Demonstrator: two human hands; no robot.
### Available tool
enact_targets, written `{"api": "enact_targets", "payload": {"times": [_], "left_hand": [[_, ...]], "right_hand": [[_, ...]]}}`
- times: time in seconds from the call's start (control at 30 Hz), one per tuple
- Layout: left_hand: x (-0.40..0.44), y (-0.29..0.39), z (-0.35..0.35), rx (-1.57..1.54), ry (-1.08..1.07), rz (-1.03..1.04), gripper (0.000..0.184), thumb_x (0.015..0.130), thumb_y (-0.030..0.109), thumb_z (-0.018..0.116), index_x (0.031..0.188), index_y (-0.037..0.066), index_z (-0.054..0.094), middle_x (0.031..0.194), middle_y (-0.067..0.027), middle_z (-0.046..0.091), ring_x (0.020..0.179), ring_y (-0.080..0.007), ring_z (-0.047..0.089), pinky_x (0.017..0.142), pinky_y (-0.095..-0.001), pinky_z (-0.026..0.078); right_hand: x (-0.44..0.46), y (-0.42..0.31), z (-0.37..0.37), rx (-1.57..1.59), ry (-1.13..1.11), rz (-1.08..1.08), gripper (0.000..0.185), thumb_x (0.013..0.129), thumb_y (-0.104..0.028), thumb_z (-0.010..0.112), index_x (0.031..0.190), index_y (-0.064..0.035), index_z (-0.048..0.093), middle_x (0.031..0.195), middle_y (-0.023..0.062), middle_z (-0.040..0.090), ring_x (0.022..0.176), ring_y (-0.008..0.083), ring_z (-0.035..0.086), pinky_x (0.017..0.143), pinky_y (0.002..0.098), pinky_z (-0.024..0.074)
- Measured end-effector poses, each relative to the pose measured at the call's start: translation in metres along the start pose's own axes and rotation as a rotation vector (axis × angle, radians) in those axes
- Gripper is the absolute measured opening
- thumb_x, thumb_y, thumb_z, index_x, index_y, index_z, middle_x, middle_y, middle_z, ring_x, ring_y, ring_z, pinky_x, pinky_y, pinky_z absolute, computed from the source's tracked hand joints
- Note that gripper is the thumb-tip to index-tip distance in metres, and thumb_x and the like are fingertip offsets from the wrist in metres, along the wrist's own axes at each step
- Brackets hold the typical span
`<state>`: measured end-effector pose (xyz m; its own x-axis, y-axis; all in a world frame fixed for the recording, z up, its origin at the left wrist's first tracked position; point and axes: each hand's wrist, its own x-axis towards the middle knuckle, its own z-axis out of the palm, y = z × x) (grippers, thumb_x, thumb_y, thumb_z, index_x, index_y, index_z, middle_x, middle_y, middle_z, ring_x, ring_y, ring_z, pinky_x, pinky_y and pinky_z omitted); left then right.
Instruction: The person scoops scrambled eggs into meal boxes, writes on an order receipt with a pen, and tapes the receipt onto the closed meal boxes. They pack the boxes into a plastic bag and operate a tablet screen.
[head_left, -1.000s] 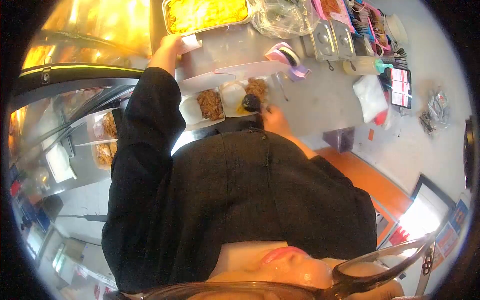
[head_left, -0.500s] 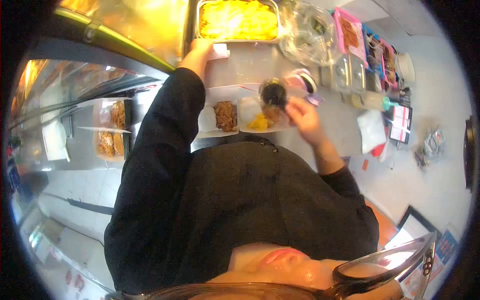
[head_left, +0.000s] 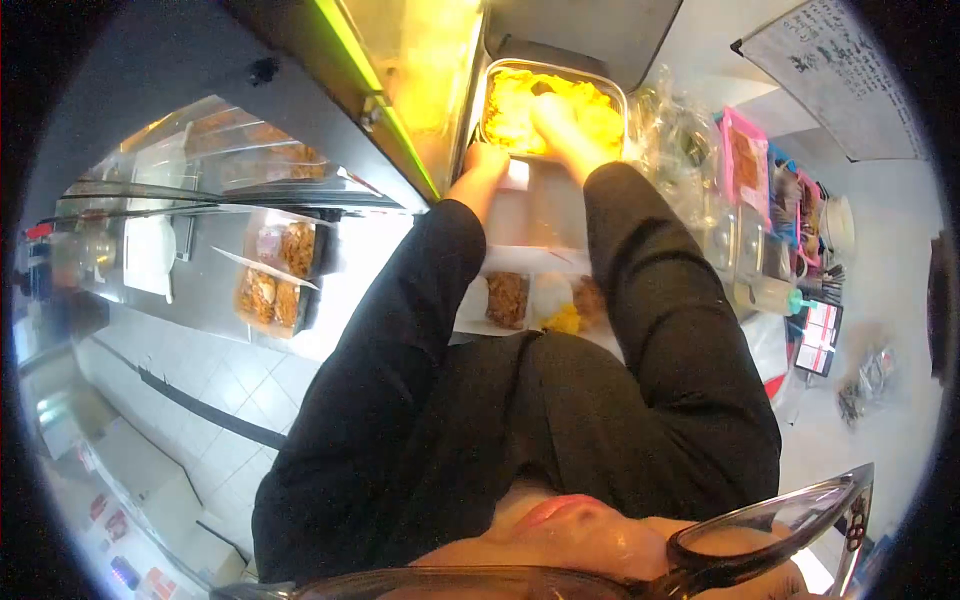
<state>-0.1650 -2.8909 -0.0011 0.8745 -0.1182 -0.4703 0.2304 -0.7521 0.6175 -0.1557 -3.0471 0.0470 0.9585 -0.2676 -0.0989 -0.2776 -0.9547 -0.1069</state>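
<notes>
A metal tray [head_left: 621, 100] of soft yellow food, like scrambled egg, stands ahead under a bright warm light. My right hand [head_left: 560, 122] reaches into it, its fingers closed round a black round-headed utensil [head_left: 543, 88]; most of that utensil is hidden. At the tray's near left corner is my left hand [head_left: 486, 160], fingers curled in; whatever they grip, if anything, does not show. Nearer my body lie white takeaway boxes [head_left: 545, 258] with rice, shredded brown meat [head_left: 508, 300] and some yellow food [head_left: 563, 318]. My right sleeve covers part of them.
Left of me, filled food boxes [head_left: 275, 275] sit on a counter beside a glass-fronted case. Clear plastic packaging [head_left: 680, 145] lies right of the tray. Beyond are a pink basket [head_left: 742, 160], a bottle with a teal tip [head_left: 770, 297] and a whiteboard [head_left: 830, 75].
My right hand has moved forward from above the boxes into the yellow food, bringing the black utensil along. My left hand stays by the tray's corner. The camera view has shifted.
</notes>
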Motion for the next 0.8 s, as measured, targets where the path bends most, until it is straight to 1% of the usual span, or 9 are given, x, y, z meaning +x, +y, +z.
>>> {"api": "enact_targets", "payload": {"times": [0.03,0.1,0.13,0.3,0.4,0.53,0.57,0.67,0.8], "left_hand": [[-0.007,0.002,-0.004,0.019,-0.008,0.003,0.037,0.086,0.03,0.064,0.102,-0.003,0.069,0.102,-0.0208,0.07,0.095,-0.0311,0.069,0.078,-0.0408,0.053],[-0.004,0.002,-0.006,0.092,0.001,-0.049,0.041,0.085,0.034,0.065,0.103,-0.003,0.069,0.106,-0.022,0.068,0.102,-0.0314,0.067,0.082,-0.0389,0.052],[-0.005,0.004,-0.009,0.03,-0.002,-0.086,0.04,0.084,0.033,0.064,0.104,-0.002,0.069,0.108,-0.0223,0.067,0.104,-0.0327,0.066,0.084,-0.0401,0.051],[-0.018,0.012,-0.017,-0.053,-0.021,-0.104,0.038,0.083,0.031,0.065,0.104,-0.001,0.068,0.108,-0.0226,0.067,0.103,-0.0347,0.065,0.086,-0.0414,0.051],[-0.019,0.011,-0.018,0.015,-0.03,-0.062,0.035,0.084,0.027,0.064,0.102,-0.002,0.068,0.105,-0.0227,0.068,0.102,-0.0346,0.065,0.086,-0.0402,0.051],[-0.013,0.007,-0.013,-0.022,-0.028,-0.062,0.036,0.088,0.029,0.063,0.105,-0.002,0.066,0.113,-0.024,0.064,0.107,-0.0337,0.064,0.088,-0.0407,0.05],[-0.014,0.008,-0.013,-0.017,-0.008,-0.088,0.037,0.088,0.031,0.063,0.105,-0.002,0.067,0.113,-0.0239,0.065,0.106,-0.0337,0.064,0.088,-0.0408,0.05],[-0.017,0.008,-0.013,-0.058,0.005,-0.103,0.04,0.089,0.034,0.064,0.102,-0.003,0.068,0.107,-0.0231,0.067,0.102,-0.0344,0.065,0.085,-0.0414,0.051],[-0.017,0.009,-0.011,-0.043,0.046,-0.091,0.038,0.088,0.032,0.065,0.101,-0.004,0.068,0.103,-0.0233,0.068,0.098,-0.0347,0.067,0.082,-0.042,0.051]], "right_hand": [[0.007,-0.003,0.024,-0.259,-0.009,-0.228,0.021,0.079,-0.016,0.059,0.087,-0.0036,0.074,0.092,0.0183,0.071,0.087,0.0317,0.07,0.077,0.0444,0.0531],[-0.042,-0.04,-0.018,-0.305,-0.088,-0.298,0.025,0.08,-0.02,0.058,0.091,-0.0038,0.074,0.095,0.0174,0.071,0.088,0.0368,0.068,0.078,0.0441,0.0508],[-0.034,-0.041,-0.001,-0.151,-0.245,-0.358,0.024,0.079,-0.02,0.059,0.091,-0.0049,0.074,0.091,0.0167,0.071,0.082,0.035,0.068,0.075,0.0452,0.0503],[-0.05,-0.034,-0.031,-0.255,-0.157,-0.51,0.016,0.077,-0.022,0.061,0.079,-0.0143,0.075,0.083,0.0113,0.071,0.077,0.0296,0.068,0.067,0.0397,0.0502],[-0.04,-0.039,-0.069,-0.221,-0.373,-0.435,0.023,0.083,-0.025,0.057,0.092,-0.0123,0.073,0.095,0.013,0.07,0.092,0.0297,0.065,0.078,0.0424,0.0486],[-0.017,0.003,-0.025,0.081,-0.189,-0.551,0.022,0.081,-0.027,0.057,0.086,-0.0145,0.074,0.084,0.0102,0.07,0.077,0.0261,0.066,0.066,0.0404,0.0483],[-0.013,0.008,-0.022,0.386,-0.485,-0.365,0.023,0.085,-0.025,0.055,0.091,-0.0102,0.072,0.081,0.0099,0.069,0.072,0.0228,0.063,0.067,0.0392,0.0482],[-0.011,0.022,-0.011,0.646,-0.622,-0.104,0.025,0.088,-0.022,0.052,0.096,-0.0068,0.071,0.079,0.0096,0.067,0.071,0.0206,0.061,0.069,0.0377,0.0481],[0.011,0.033,0.008,0.458,-0.344,-0.171,0.028,0.09,-0.021,0.054,0.105,-0.0039,0.07,0.092,0.018,0.071,0.082,0.0265,0.068,0.071,0.0384,0.0518]]}}
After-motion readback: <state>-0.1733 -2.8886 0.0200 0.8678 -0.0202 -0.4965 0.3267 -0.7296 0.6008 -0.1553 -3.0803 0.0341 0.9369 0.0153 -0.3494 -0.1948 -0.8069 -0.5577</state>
